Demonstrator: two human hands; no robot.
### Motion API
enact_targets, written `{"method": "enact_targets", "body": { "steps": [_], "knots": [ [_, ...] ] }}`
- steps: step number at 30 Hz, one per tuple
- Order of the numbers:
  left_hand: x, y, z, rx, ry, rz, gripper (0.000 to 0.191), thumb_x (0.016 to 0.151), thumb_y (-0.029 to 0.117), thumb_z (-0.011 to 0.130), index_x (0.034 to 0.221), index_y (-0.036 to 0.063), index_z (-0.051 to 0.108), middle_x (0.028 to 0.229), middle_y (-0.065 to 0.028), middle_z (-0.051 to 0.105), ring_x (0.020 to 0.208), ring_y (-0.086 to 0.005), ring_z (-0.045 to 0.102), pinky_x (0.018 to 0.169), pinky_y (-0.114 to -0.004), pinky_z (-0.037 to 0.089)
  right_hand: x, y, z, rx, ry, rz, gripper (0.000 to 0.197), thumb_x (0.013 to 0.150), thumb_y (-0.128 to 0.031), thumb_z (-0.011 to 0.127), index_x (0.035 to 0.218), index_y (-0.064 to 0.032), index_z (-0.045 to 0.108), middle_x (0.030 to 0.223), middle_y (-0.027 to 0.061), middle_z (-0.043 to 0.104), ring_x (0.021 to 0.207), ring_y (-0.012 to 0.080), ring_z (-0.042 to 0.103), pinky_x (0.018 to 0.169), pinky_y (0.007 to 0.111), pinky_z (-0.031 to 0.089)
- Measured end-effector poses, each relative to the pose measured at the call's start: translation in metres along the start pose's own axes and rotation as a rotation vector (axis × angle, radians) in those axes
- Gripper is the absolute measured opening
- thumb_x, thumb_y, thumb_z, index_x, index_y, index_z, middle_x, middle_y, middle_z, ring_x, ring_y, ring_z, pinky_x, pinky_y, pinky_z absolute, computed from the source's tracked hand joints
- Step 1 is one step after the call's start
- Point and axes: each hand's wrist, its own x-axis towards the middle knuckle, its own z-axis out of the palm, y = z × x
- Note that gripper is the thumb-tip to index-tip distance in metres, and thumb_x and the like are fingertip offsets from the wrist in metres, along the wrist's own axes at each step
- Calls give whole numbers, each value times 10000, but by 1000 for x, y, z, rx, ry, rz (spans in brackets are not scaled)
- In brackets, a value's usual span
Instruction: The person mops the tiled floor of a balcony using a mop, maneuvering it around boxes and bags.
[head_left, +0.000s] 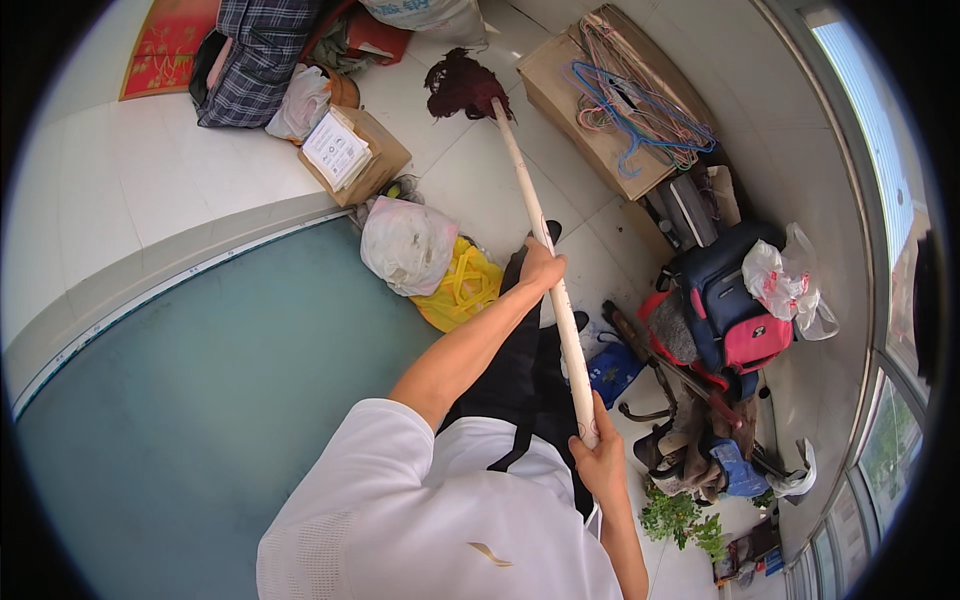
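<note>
A mop with a pale wooden handle (531, 193) runs from my body up to its dark red head (466, 86), which rests on the tiled floor (480, 172). Midway along the handle, my left hand (543, 264) is closed around the wood. My right hand (600, 446) grips the handle's near end, close to my waist. Left of the handle, a whitish plastic bag (409, 246) and a yellow bag (461, 285) lie beside my legs. The mop head's strands are bunched on the tiles between the cardboard boxes.
A small cardboard box (386, 157) with papers stands left of the mop. On the right, a long cardboard box (555, 97) bears wire hangers (637, 135). Nearer are a blue and pink backpack (720, 300), a blue bag (613, 371) and a green plant (670, 514). A greenish panel (225, 390) spans the left.
</note>
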Motion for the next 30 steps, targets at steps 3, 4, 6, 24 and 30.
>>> {"method": "enact_targets", "body": {
  "steps": [3, 4, 6, 24, 30],
  "knots": [
    [-25, -14, 24, -154, -100, -73, 789, 833, 120, 700, 1330, -218, 189, 1127, -356, 596, 959, -393, 692, 763, -423, 594, -20, -28, -26, 157, -52, 149, 776, 781, 77, 590, 1523, -29, 393, 873, 53, 602, 561, 115, 558, 502, 260, 450],
    [-31, -23, 35, -176, -153, -116, 787, 815, 102, 703, 1321, -219, 193, 1098, -348, 595, 932, -384, 694, 744, -419, 599, -28, -44, -37, 212, -99, 287, 791, 774, 88, 589, 1528, -38, 388, 792, 23, 554, 476, 74, 486, 415, 242, 387],
    [-67, -16, 38, -252, -248, -174, 814, 794, 121, 721, 1324, -203, 195, 1081, -325, 592, 942, -367, 688, 770, -417, 590, -48, -41, -57, 306, -114, 356, 801, 770, 103, 592, 1530, -43, 386, 755, 17, 541, 462, 80, 478, 403, 247, 373],
    [126, 69, -126, 145, 100, 329, 592, 803, 119, 648, 1302, -67, 390, 1109, -330, 625, 1043, -453, 649, 891, -487, 547, 184, -120, 130, 1169, -416, 197, 637, 1007, -162, 587, 1547, -219, 254, 835, 11, 489, 603, 82, 441, 517, 240, 394],
    [117, 109, -134, 523, 69, 177, 742, 860, 153, 641, 1476, -21, 266, 1304, -213, 565, 1166, -340, 632, 948, -442, 533, 209, -138, 138, 955, -359, 138, 628, 1029, -216, 567, 1559, -230, 231, 798, -3, 481, 619, 78, 460, 524, 237, 405]
  ]
}}
